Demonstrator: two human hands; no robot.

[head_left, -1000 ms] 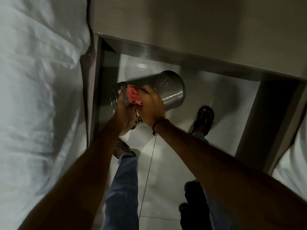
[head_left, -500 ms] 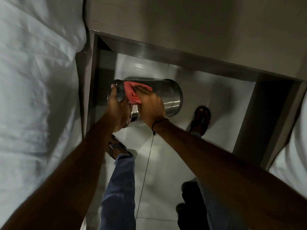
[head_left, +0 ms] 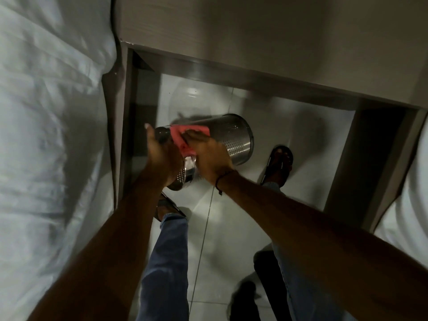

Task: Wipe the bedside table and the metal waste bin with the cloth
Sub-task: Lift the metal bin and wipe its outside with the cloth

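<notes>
While the left hand [head_left: 163,156] grips the tilted metal bin [head_left: 234,140] and the right hand [head_left: 212,156] presses the cloth [head_left: 185,135] onto it, wiping looks underway, the desk [head_left: 266,35] seemingly done.

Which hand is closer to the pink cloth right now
Right. The right hand presses the pink cloth flat against the metal bin; the left hand grips the bin's rim end just beside the cloth.
</notes>
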